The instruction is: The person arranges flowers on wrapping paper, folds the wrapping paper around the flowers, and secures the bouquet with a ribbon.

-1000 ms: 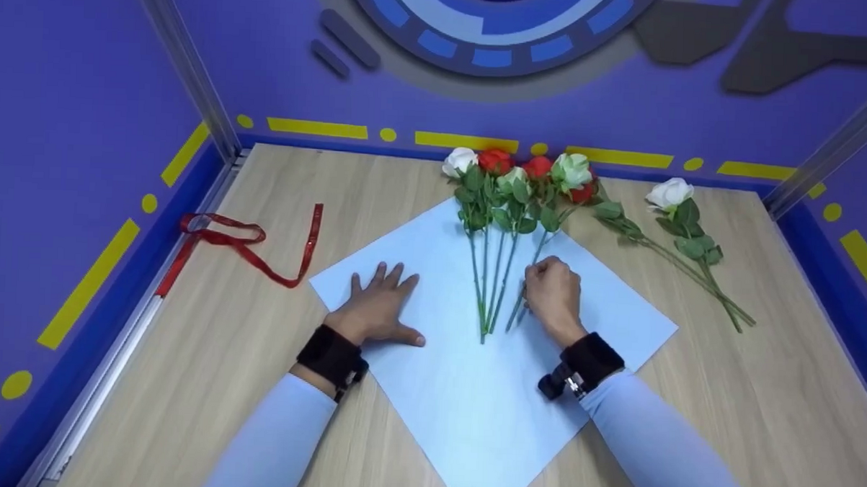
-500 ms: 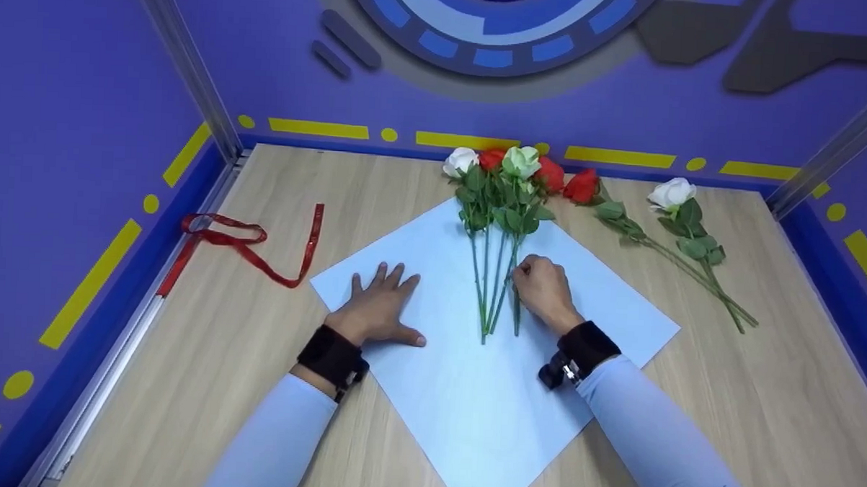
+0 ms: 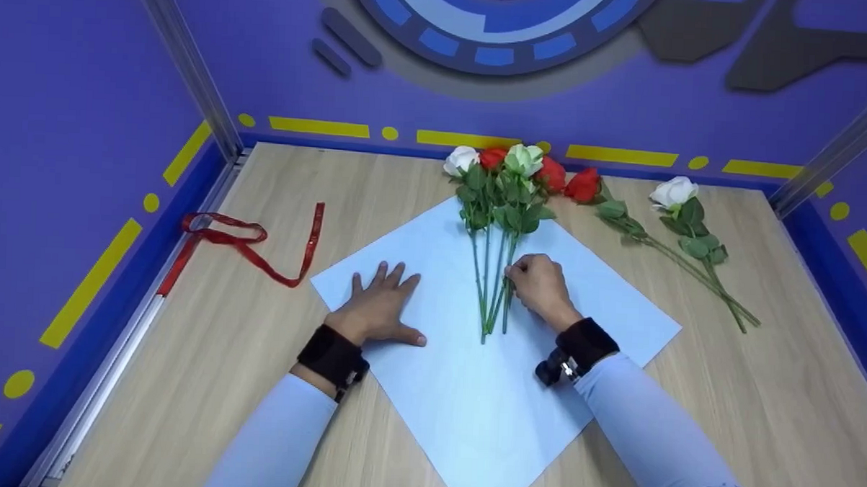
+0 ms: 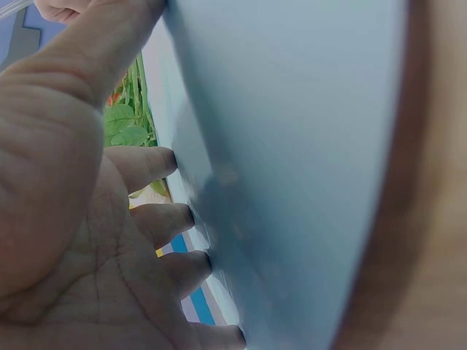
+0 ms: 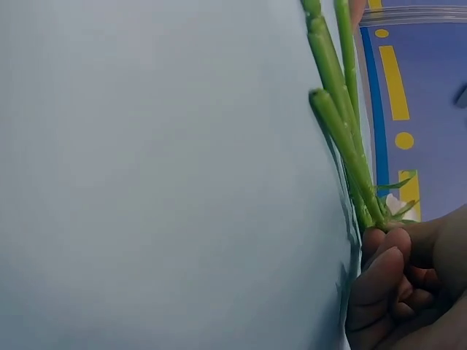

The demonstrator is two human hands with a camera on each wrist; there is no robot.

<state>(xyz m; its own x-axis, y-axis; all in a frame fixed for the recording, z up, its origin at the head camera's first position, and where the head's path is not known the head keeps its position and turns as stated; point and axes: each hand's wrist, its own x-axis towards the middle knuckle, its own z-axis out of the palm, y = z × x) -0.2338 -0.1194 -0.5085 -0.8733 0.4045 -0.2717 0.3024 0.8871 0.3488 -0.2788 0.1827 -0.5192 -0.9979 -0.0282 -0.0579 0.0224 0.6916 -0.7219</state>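
A sheet of pale blue paper (image 3: 471, 410) lies cornerwise on the wooden table. Over its upper part are several artificial roses with stems together, among them a white rose (image 3: 461, 161), a red rose (image 3: 551, 174) and a pale green rose (image 3: 524, 160). My right hand (image 3: 541, 287) pinches the green rose's stem low down, beside the other stems; the right wrist view shows the cut stem end (image 5: 332, 117) sticking out past the fingertips. My left hand (image 3: 375, 310) rests on the paper's left side, fingers spread, fingertips (image 4: 164, 160) touching the sheet.
To the right, another red rose (image 3: 584, 185) and another white rose (image 3: 673, 193) lie on the table with stems crossing. A red ribbon (image 3: 249, 248) lies looped at the left, one end over the table's edge. Blue walls (image 3: 409, 106) enclose the back and sides.
My right hand has moved left with the green rose, bringing its flower and stem in against the bunch. The left hand has stayed in place on the paper.
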